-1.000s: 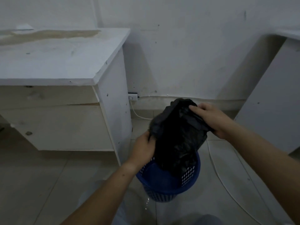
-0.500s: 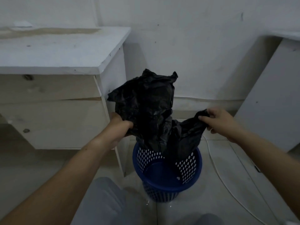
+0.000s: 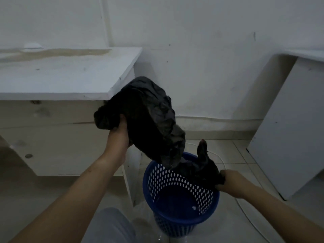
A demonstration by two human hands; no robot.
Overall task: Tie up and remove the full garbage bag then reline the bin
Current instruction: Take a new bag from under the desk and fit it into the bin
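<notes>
A scuffed white wall [image 3: 201, 50] fills the view from 10 to 2 o'clock, with a pale skirting strip along its foot. Below it a floor [image 3: 43, 199] of pale tiles runs from 7 to 4 o'clock; the light is dim.

At 9 o'clock stands a white desk [image 3: 61, 79], its top marked by a long brownish stain [image 3: 61, 53] along the back edge, its bare wooden front showing knots underneath. At 3 o'clock a white panel [image 3: 289, 128] leans or stands against the wall; which, I cannot tell.

The black garbage bag [image 3: 152, 120] is at the centre, puffed out and held in the air, its lower folds dipping into the mouth of the blue bin [image 3: 168, 183], which sits on the floor at 5 o'clock, tilted, with perforated walls.

A grey trouser knee [image 3: 112, 225] shows at 6 o'clock.

The left hand [image 3: 119, 135], just left of centre, has its fingers clenched round a bunch of the bag's plastic. The right hand [image 3: 231, 183], at 4 o'clock beside the bin's rim, grips the bag's other edge in curled fingers.

A thin white cable [image 3: 222, 160] trails over the tiles behind the bin towards 5 o'clock.
</notes>
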